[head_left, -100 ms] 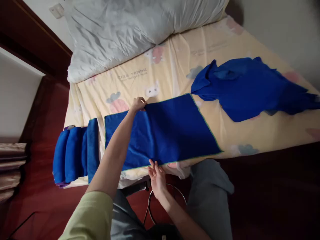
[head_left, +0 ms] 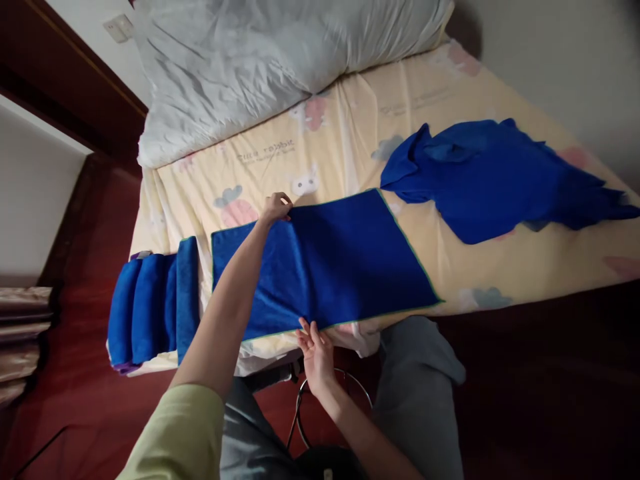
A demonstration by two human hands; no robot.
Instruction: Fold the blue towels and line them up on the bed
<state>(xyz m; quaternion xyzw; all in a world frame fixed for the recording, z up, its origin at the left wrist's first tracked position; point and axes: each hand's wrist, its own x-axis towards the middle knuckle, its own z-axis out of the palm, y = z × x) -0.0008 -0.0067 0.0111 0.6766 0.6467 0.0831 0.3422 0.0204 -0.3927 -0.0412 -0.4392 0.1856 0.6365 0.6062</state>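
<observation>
A blue cloth (head_left: 350,260) with a green edge lies spread flat across the bed, a raised crease running between my hands. At its far edge, my left hand (head_left: 278,207) pinches the fabric, with the forearm crossing over the cloth's left part. My right hand (head_left: 315,343) is palm up at the near edge, its fingertips gripping the hem. Left of the cloth sit several rolled blue cloths (head_left: 147,310), and beside them a narrow folded blue cloth (head_left: 187,293).
A crumpled pile of blue cloth (head_left: 490,173) lies at the right on the patterned bed sheet (head_left: 345,147). A large grey-white bundle (head_left: 240,73) covers the back of the bed. My knees and a metal stool ring (head_left: 350,377) are below the near edge.
</observation>
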